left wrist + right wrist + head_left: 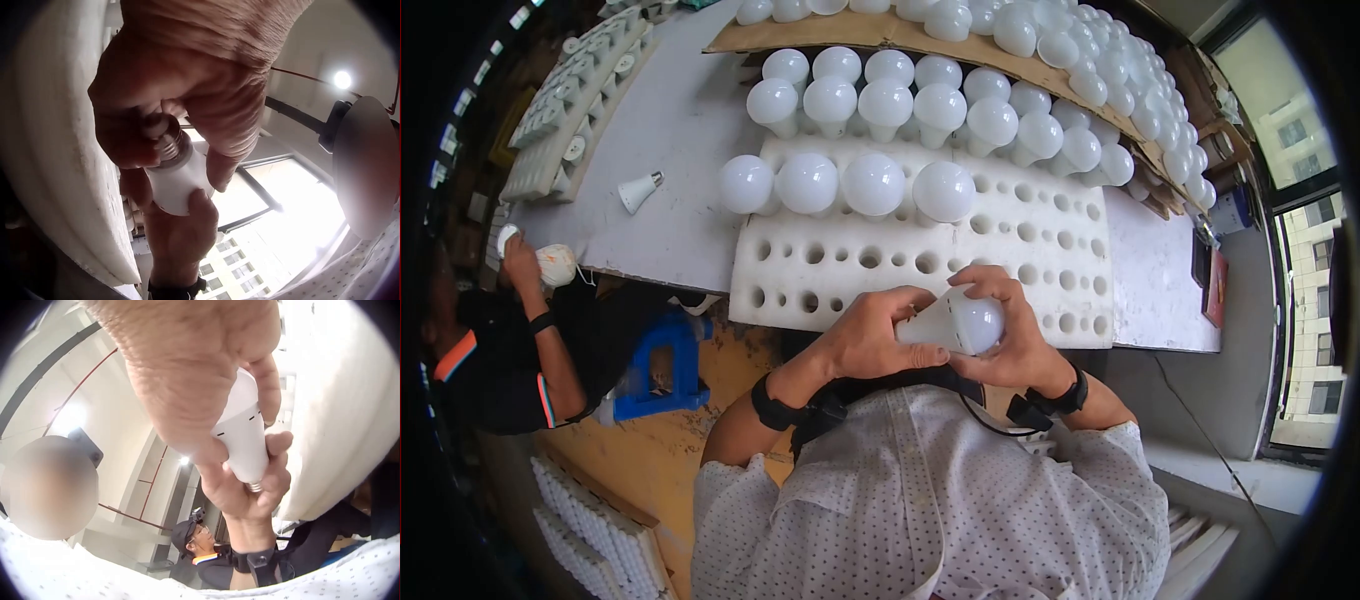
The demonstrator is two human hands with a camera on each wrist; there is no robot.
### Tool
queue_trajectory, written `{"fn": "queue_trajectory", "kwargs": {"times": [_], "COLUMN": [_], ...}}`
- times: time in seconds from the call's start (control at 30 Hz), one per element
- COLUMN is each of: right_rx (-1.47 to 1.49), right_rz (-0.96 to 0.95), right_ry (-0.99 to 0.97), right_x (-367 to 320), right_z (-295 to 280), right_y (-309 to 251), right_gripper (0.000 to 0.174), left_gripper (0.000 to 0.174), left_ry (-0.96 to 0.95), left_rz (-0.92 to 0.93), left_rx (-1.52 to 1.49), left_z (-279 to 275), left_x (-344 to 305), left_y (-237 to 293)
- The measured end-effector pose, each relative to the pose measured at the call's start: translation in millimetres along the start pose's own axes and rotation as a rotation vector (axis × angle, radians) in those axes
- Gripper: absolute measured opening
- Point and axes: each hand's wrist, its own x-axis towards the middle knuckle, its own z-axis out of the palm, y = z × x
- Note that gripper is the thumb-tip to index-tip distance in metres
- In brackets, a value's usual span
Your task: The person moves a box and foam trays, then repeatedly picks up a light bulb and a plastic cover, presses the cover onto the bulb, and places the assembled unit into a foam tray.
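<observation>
A white LED light bulb [938,324] is held between both hands in front of the chest, just past the near edge of a white foam tray [785,276]. My left hand [862,335] grips its narrow end; in the left wrist view the fingers curl round the metal screw cap [169,147]. The right hand [1022,340] holds the round dome end, fingers and thumb wrapped about it. Small dark slots mark the bulb's white body [247,440] in the right wrist view. On the tray, a row of bulbs [873,185] stands dome up behind rows of holes.
More bulbs [940,108] stand at the tray's back, and a cardboard sheet [850,38] bears many others. One loose bulb [638,192] lies on the table at left. Another foam tray [535,172] stands beyond it. Another person [520,340] works at left near a blue stool [655,365].
</observation>
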Motion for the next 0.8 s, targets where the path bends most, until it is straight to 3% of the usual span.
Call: {"fn": "queue_trajectory", "kwargs": {"times": [0.07,0.2,0.27,0.37,0.47,0.53,0.57,0.6,0.67,0.73,0.8], "right_rx": [0.0,-0.617,-0.729,-0.665,-0.685,-0.705,-0.638,-0.618,-0.571,-0.596,-0.608], "right_rz": [0.01,-0.086,-0.071,-0.011,0.086,0.102,0.132,0.099,0.086,0.064,0.107], "right_ry": [0.087,0.226,0.179,0.099,0.002,-0.011,0.034,0.077,0.179,0.264,0.333], "right_x": [2.9,36.4,50.2,61.8,67.3,67.9,67.7,69.4,74.7,83.0,92.2], "right_z": [-18.5,-65.3,-72.4,-70.5,-66.6,-64.1,-68.9,-75.3,-88.8,-102.7,-120.3], "right_y": [0.5,0.9,11.5,24.9,22.8,15.8,15.4,13.4,16.5,21.1,29.4], "right_gripper": [0.063,0.066,0.068,0.069,0.07,0.071,0.071,0.064,0.058,0.051,0.049], "left_gripper": [0.043,0.033,0.03,0.026,0.028,0.031,0.047,0.047,0.073,0.092,0.095], "left_ry": [0.127,0.291,0.392,0.691,1.148,1.34,1.358,1.362,1.37,1.272,1.2], "left_rz": [-0.073,-0.018,-0.019,0.065,0.075,0.173,0.006,0.007,-0.164,-0.328,-0.377], "left_rx": [-0.06,-0.008,0.009,0.056,0.345,0.568,0.574,0.568,0.826,0.749,0.703], "left_z": [-6.4,-32.7,-46.1,-72.4,-119.2,-165.6,-188.0,-210.9,-252.7,-281.4,-310.6], "left_x": [-11.9,-34.3,-44.3,-54.9,-70.3,-84.1,-93.3,-99.8,-108.9,-113.2,-117.5], "left_y": [6.1,0.8,5.2,2.8,-13.3,-32.8,-36.4,-45.3,-69.3,-83.0,-112.6]}}
